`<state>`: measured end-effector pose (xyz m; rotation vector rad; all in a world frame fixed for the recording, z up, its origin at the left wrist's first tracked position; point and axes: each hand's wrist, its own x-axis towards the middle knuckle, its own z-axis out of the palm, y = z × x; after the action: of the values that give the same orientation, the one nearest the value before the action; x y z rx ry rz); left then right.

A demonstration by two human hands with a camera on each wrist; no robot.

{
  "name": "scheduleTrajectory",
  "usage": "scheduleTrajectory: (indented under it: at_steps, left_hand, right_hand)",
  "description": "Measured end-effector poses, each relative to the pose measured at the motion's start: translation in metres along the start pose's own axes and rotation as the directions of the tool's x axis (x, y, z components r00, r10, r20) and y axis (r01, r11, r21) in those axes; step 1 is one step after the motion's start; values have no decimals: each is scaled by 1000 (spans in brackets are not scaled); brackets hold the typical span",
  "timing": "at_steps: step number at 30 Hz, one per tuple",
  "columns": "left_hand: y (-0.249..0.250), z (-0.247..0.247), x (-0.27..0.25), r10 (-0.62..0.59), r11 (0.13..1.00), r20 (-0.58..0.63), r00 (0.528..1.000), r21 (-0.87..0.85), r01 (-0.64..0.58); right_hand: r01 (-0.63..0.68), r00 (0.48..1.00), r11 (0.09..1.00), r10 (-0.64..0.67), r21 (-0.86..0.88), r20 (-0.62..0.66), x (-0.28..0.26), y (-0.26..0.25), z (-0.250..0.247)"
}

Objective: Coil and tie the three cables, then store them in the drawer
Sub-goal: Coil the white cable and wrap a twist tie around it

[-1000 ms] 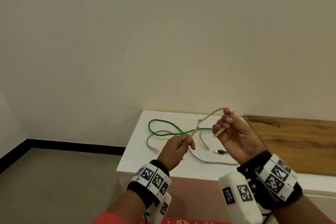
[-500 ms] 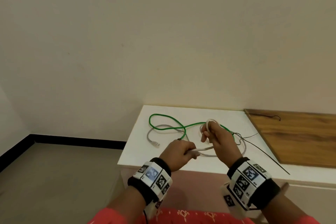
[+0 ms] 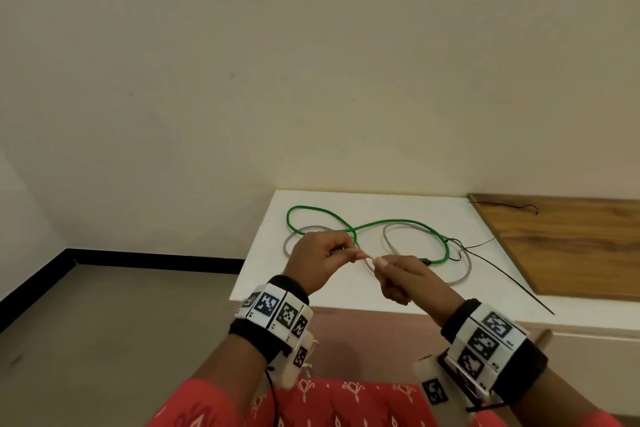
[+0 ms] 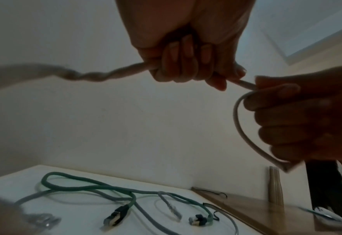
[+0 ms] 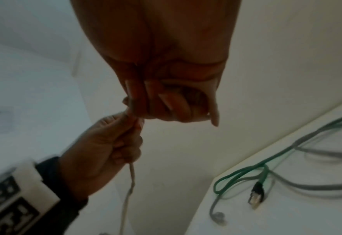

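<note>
A beige cable (image 4: 109,74) is gripped by the curled left hand (image 3: 320,262) and looped in the closed right hand (image 3: 403,276), above the table's (image 3: 263,274) 6 o'clock edge. Coiling is judged underway; another loop is required next.

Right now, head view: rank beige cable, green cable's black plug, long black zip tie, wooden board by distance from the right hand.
1. beige cable: pinched in the right hand.
2. black plug: just right of it.
3. black zip tie: further right.
4. wooden board: far right.
</note>
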<state>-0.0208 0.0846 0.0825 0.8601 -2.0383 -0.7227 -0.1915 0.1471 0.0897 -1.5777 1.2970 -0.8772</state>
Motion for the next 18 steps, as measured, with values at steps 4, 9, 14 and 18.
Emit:
scheduleTrajectory:
  at_steps: [4,9,14,18]
  left_hand:
    - [-1,-5,0,-65,986,-11,998,-153,62]
    - [-9,4,-14,-118,977,79,990,-167,130]
    - [-17,12,-25,-238,944,129,963,-201,261]
    - [-20,20,-35,-247,969,215,945,64,239]
  right_hand:
    - [-98,995,820,81,563,56,-6,-6,-5]
    - [-68,996,407,-22,911,84,-9,-8,-12]
    - [46,969,100,-246,994,-20,-1,1,-18]
    - [245,951,95,-219,965,-220,8,-4,-23]
